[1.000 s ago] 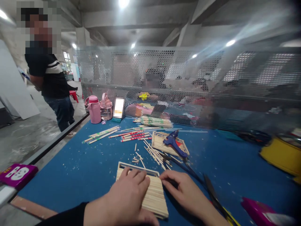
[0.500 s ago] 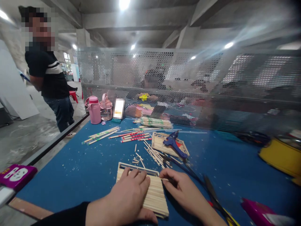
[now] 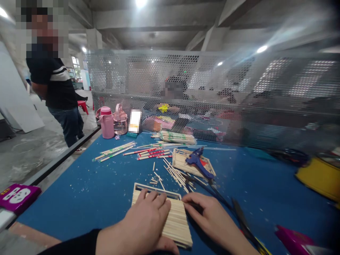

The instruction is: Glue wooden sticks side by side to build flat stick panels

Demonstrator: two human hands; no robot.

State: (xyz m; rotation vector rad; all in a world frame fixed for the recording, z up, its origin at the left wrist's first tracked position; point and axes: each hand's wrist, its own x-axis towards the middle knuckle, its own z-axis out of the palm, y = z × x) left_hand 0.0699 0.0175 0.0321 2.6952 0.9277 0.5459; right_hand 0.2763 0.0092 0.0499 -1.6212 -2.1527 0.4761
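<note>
Palm down, the left hand (image 3: 143,219) lies over the stick panel (image 3: 176,221) on the blue table (image 3: 92,193), fingers extended and thumb apart. The right hand (image 3: 183,200) is at the panel's upper right corner, thumb and forefinger brought close — whether they grip anything, I cannot tell. Beyond them are loose sticks (image 3: 176,173) and a second stick piece (image 3: 180,161), with a blue glue gun (image 3: 198,163) resting on it

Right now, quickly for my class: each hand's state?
Left hand: open, palm down on the stick panel.
Right hand: fingers bent at its corner; grip cannot be told.
</note>
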